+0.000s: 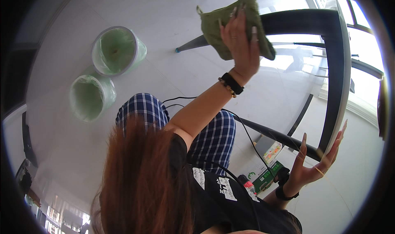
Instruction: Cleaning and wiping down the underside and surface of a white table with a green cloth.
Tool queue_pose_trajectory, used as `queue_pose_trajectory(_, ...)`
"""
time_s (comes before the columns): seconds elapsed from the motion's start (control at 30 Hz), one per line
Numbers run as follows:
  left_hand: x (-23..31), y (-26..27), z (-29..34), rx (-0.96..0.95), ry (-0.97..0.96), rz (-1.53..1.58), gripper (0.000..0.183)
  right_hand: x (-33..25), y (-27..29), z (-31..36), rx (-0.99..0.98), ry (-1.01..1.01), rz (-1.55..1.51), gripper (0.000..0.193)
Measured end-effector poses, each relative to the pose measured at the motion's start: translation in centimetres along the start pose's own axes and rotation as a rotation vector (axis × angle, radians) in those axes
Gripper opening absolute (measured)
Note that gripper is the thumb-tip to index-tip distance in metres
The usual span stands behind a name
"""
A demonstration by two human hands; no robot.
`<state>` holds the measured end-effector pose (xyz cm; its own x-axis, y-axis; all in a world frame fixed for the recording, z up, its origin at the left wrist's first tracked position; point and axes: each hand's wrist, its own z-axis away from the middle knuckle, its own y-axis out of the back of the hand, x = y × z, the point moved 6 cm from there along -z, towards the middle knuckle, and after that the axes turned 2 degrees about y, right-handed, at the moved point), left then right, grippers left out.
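My left hand (242, 46) is closed on a green cloth (216, 26), pressing it against the end of a dark table leg and frame (300, 21). The cloth wraps partly over the bar, with a small loop at its left corner. At the right, my right hand (314, 168) grips the pale-edged rim of the same table (335, 81). The thumb lies on the inner side and the fingers run along the outer side. A second tapered leg (275, 133) ends near my knee.
Two bins with pale green liners (135, 48) (108, 88) stand on the light tiled floor at the left. A black cable (251, 139) runs past my knees. A green box (267, 178) and a red-labelled bottle (248, 184) are beside my right forearm.
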<state>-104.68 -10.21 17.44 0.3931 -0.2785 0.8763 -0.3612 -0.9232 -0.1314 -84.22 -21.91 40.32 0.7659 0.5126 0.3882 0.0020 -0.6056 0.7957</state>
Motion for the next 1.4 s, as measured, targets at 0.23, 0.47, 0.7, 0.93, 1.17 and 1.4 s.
queue_pose_trajectory(0.23, 6.3, -1.3, -3.1, 0.082, -0.108, -0.054, 0.062, -1.7, 0.2, -0.3, 0.053, 0.008, -0.077, 0.073)
queue_pose_trajectory(0.47, -1.8, -0.7, -6.7, -0.614, -0.097, -0.016, 0.054, -1.0, -0.1, 0.2, 0.044, -0.011, -0.013, 0.077)
queue_pose_trajectory(0.7, -16.4, 1.2, -1.6, -0.847, -0.025, 0.154, 0.037, -0.5, 0.0, 0.1, 0.052, -0.026, 0.025, 0.076)
queue_pose_trajectory(0.93, -35.4, 4.8, 5.3, -0.709, 0.814, 0.339, 0.028, 0.3, -1.8, 2.6, 0.075, -0.102, 0.164, 0.079)
queue_pose_trajectory(1.17, -33.5, 7.5, 6.2, -0.250, 0.816, 0.248, 0.036, -0.3, -2.2, 1.8, 0.135, -0.172, 0.030, 0.066)
queue_pose_trajectory(1.4, -16.6, 3.9, 5.5, -0.030, 0.203, -0.071, 0.043, -0.1, -1.1, 1.0, 0.083, -0.088, 0.028, 0.079)
